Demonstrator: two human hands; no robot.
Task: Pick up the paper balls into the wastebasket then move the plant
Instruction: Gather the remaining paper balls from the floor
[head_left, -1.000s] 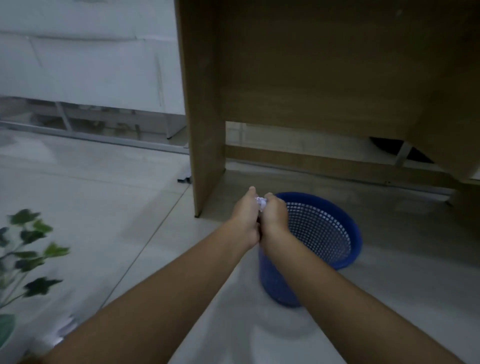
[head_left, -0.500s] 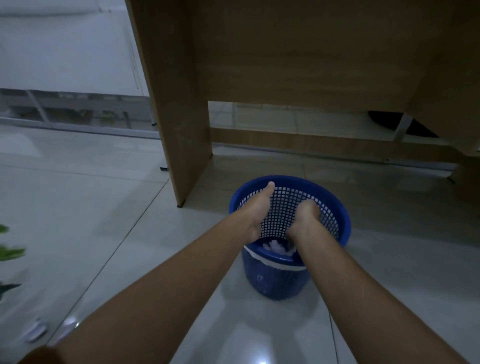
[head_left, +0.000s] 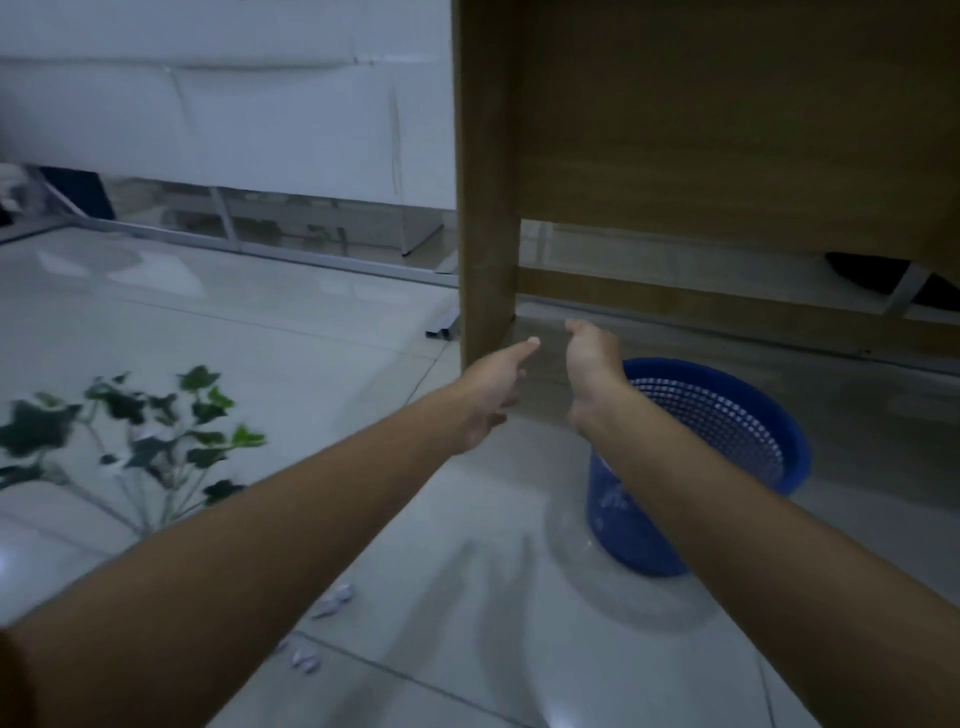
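Observation:
A blue mesh wastebasket (head_left: 727, 415) stands on the tiled floor at the right, white paper showing dimly through its wall. My right hand (head_left: 592, 366) hovers at its left rim, fingers loose and holding nothing. My left hand (head_left: 493, 387) is just left of it, open, one finger stretched forward. Small crumpled paper balls (head_left: 335, 603) lie on the floor under my left forearm, and more paper bits (head_left: 304, 661) sit nearer to me. A green leafy plant (head_left: 156, 441) stands at the left, its pot out of sight.
A wooden desk leg panel (head_left: 485, 208) stands just beyond my hands, with the desk's back panel (head_left: 727, 130) to its right. A white partition on metal feet (head_left: 208, 119) runs along the far left. A small metal piece (head_left: 441, 327) lies near the desk leg.
Both hands were over the wastebasket with paper, then down inside it. Now they are out, empty and left of the rim. The view has swung left, showing the plant and paper on the floor.

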